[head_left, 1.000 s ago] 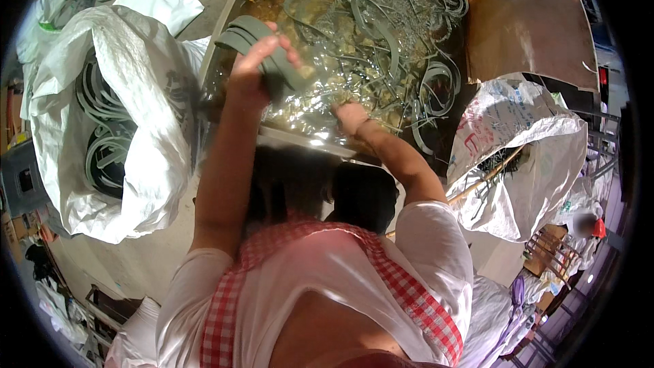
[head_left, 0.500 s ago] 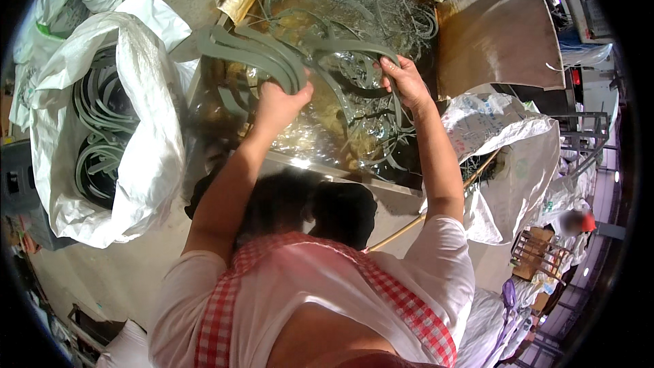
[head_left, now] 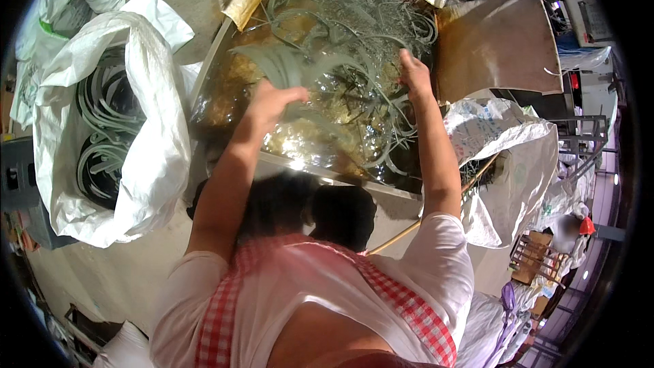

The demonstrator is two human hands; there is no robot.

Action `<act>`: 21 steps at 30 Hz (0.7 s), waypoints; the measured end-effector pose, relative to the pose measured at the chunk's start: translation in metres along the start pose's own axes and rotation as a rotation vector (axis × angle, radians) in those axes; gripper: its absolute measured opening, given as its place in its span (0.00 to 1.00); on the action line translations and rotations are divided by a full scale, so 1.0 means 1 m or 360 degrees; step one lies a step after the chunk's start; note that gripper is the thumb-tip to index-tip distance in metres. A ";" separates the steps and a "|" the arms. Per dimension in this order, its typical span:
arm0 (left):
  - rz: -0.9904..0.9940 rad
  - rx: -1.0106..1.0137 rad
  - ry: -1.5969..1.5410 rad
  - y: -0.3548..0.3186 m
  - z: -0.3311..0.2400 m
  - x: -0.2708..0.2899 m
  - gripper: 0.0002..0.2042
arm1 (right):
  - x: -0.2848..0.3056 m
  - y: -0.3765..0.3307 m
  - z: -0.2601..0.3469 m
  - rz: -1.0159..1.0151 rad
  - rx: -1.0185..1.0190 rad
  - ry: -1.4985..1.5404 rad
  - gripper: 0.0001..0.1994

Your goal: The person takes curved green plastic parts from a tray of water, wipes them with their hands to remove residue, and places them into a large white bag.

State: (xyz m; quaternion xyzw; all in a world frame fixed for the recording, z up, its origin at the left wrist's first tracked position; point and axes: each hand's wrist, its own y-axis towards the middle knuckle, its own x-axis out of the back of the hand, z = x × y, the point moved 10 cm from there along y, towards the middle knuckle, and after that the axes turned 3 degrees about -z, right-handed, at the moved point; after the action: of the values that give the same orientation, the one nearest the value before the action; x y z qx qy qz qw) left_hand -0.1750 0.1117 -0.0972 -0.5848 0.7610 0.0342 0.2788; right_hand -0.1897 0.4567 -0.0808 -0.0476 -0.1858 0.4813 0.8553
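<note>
A bundle of long, flat, grey-green strips [head_left: 278,63], smeared by motion, hangs from my left hand [head_left: 271,103] over a metal tank of water [head_left: 212,68]. The left fingers are closed on the bundle, partly hidden behind it, with the thumb pointing right. At the tank's right side my right hand [head_left: 415,76] grips a curved grey-green strip [head_left: 386,39] near its end. More loose strips [head_left: 334,17] lie tangled in the rippling, brownish water, mostly toward the far side. What the strips are made of, I cannot tell.
Left of the tank stands an open white woven sack [head_left: 160,143] holding coiled strips [head_left: 102,112]. Another white sack [head_left: 524,157] sits at the right, with a thin wooden stick [head_left: 402,230] beside it. A brown board [head_left: 501,44] adjoins the tank's far right.
The bundle and my left hand have shifted slightly left, and the bundle has dropped toward the water. My right hand has moved a little up and right with its strip.
</note>
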 end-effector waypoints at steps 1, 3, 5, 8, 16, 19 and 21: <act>-0.0141 0.0043 0.0017 0.006 0.006 0.015 0.13 | 0.017 -0.001 0.000 -0.0189 -0.0090 0.0079 0.17; -0.0404 0.0172 0.0046 0.003 0.010 0.031 0.08 | 0.059 0.000 0.008 -0.0516 0.0051 0.0071 0.16; -0.0374 0.0060 -0.0066 0.004 0.006 0.026 0.10 | 0.049 -0.004 0.009 -0.0309 0.0042 0.0119 0.17; -0.0065 0.0089 -0.0351 0.002 0.018 -0.004 0.22 | -0.025 -0.048 0.007 0.0159 0.0119 0.0064 0.17; 0.0081 0.0372 -0.0556 -0.010 0.050 -0.030 0.17 | -0.153 -0.187 0.013 0.0742 0.1095 -0.0997 0.38; 0.0372 0.0342 -0.0561 -0.014 0.031 -0.039 0.18 | -0.114 -0.144 0.029 0.0853 0.1040 -0.0614 0.29; 0.0584 0.0320 -0.0439 -0.021 0.015 -0.052 0.19 | -0.106 -0.161 0.096 0.0163 0.1970 -0.1424 0.40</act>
State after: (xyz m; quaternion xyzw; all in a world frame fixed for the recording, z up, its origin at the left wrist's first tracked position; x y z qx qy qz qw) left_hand -0.1417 0.1556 -0.0795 -0.3960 0.8087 0.0878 0.4261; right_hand -0.1446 0.2725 0.0211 0.6311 -0.2085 0.5102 0.5459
